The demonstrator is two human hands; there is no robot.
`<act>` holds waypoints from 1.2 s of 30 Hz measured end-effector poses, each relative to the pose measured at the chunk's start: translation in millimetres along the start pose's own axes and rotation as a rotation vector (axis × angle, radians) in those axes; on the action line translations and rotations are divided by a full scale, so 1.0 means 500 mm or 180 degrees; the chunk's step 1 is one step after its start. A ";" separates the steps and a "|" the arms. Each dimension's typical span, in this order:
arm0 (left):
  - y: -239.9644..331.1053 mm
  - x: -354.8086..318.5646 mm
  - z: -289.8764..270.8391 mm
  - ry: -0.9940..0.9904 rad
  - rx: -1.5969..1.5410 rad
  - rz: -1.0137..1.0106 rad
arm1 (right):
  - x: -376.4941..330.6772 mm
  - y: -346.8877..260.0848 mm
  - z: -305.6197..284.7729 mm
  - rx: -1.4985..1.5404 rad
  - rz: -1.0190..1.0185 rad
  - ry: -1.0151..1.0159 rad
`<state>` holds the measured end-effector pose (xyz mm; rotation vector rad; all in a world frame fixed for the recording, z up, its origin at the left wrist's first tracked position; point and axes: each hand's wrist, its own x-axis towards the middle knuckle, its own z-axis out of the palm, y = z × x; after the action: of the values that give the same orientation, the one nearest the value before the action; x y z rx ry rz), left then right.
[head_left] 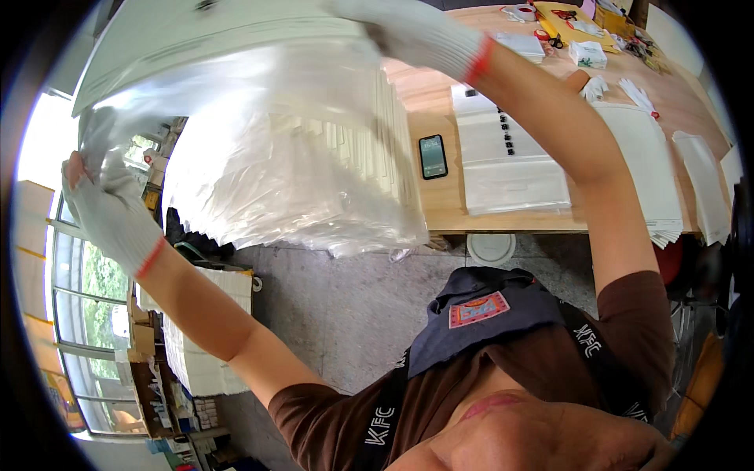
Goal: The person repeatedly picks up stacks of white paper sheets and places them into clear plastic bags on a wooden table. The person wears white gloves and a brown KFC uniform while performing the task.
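the left hand (110,208), in a white knit glove with a red cuff, sits at the left of the frame with its grip pinched shut on the corner of a clear plastic bag (275,157). the right hand (416,31), gloved the same way, is at the top centre; its fingers seem closed over the bag's upper edge, though the film hides part of the grip. held by two far-apart points like this, the bag is stretched wide and lifted off the counter (428,102), probably so its loose lower folds can hang free in the middle of the frame.

through the film a stack of flat white sheets (369,118) shows, fanned at its right edge; i cannot tell whether it lies inside the bag or just behind it.

to the right, on the wooden counter, a dark phone (433,156) lies face up just beside the bag. next to it lie flat clear sleeves (510,169), and further right a pile of white envelopes (652,173) runs to the counter's edge. scissors and tape sit in the upper right, well apart from the hands.
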<state>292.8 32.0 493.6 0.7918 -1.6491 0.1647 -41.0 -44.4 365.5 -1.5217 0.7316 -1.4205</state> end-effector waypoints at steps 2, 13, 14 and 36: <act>-0.084 0.064 -0.026 0.0499 -0.1246 -0.0981 | 0.097 -0.016 0.076 0.0142 0.0012 -0.0107; -0.427 -0.503 -0.016 0.1197 0.1094 -0.1635 | -0.106 -0.002 0.038 -0.0120 0.0349 -0.0570; -0.607 -0.670 -0.105 0.1054 0.1794 0.0302 | -0.148 0.011 0.040 0.0084 0.0609 -0.0688; -0.019 -0.840 0.852 -0.4707 -0.0556 -0.0444 | -0.822 0.398 -0.057 0.1454 0.2400 0.2451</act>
<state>-38.1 -26.6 -1.5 0.9319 -2.8806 -0.8598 -105.5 228.8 4.3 -0.2355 1.1699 -1.4023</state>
